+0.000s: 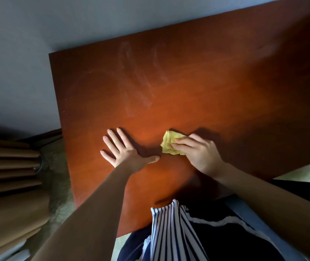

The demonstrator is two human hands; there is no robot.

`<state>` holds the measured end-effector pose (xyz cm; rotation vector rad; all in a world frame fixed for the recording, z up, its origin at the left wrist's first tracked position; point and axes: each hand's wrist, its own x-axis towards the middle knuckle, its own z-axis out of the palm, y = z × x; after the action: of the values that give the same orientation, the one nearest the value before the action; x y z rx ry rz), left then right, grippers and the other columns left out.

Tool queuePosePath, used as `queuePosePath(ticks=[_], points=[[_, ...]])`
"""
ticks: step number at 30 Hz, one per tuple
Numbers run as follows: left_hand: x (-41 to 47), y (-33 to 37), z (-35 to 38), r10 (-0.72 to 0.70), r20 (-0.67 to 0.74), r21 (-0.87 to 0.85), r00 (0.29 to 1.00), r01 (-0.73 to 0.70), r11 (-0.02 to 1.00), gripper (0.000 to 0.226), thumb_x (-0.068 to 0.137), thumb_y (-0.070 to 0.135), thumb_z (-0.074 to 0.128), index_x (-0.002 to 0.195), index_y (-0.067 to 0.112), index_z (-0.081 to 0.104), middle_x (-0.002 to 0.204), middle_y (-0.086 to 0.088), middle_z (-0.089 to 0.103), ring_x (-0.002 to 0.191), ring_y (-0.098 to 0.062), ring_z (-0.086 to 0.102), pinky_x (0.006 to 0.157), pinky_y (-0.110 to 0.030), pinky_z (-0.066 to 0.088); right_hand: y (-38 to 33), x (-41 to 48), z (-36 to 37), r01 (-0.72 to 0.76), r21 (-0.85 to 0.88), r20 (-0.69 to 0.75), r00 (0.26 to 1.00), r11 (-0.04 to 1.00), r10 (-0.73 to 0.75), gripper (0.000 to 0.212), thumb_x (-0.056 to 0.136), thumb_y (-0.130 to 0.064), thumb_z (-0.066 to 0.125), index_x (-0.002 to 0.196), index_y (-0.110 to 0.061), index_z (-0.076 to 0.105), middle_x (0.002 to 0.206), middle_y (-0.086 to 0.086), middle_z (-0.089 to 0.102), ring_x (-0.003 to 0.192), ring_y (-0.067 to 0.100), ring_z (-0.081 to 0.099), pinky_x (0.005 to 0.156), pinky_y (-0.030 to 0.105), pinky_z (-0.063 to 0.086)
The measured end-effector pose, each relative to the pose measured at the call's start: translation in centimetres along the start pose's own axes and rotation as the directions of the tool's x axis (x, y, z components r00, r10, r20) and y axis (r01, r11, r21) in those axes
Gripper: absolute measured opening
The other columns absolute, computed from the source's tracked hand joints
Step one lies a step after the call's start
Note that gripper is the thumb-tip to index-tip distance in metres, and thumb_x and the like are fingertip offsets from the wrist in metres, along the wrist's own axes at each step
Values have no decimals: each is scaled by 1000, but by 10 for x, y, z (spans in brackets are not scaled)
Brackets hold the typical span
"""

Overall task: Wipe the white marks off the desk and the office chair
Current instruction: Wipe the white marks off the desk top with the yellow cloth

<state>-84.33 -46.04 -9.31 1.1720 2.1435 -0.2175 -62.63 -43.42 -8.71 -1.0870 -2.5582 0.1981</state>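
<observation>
Pressing a crumpled yellow cloth [170,143] onto the reddish-brown wooden desk [216,95] near its front edge, right hand [197,151] fingers curled gripping it, left hand [126,148] flat, fingers spread, smeary white marks [141,80] toward the back edge

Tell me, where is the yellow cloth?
In the head view, the yellow cloth lies bunched on the desk, held by the right hand, right of the flat left hand.

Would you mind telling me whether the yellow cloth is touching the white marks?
Apart. The head view shows bare desk between the yellow cloth, held in the right hand, and the white marks farther back.
</observation>
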Motion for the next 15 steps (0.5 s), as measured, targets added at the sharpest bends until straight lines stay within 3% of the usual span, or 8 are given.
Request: queuePosePath(ticks=[3,7,11,15], points=[[1,1,0,-6,13,4,1000,5,1000,160,36,91,60,136,15,-40,147,-10,-41,137,-31,-36,109,-59,-12,27,-3,-7,128,-86,9,992,988,-128,26,85,-5,58,98,-20,75,100,-7,72,77,17,67,47,28,52],[2,3,-3,-24,57,6,998,23,1000,160,37,90,61,135,14,-42,143,-11,-46,134,-31,-40,107,-59,-15,59,23,-15,105,-181,-19,994,978,-111,28,82,-5,55,93,-19,77,97,-5,73,74,19,68,44,27,52],[1,4,-6,-33,84,2,996,33,999,159,41,89,62,125,15,-51,138,-11,-52,131,-32,-44,106,-59,-17,79,67,-14,-155,-217,-16,988,964,155,29,76,2,65,96,-16,76,98,1,73,78,26,67,44,33,50],[-1,5,-9,-42,96,-4,995,42,999,158,41,88,62,108,18,-62,121,-7,-64,118,-28,-55,105,-58,-19,89,119,0,-472,-210,-14,877,856,480,35,90,-2,51,114,-20,68,111,6,67,99,33,58,66,38,47]])
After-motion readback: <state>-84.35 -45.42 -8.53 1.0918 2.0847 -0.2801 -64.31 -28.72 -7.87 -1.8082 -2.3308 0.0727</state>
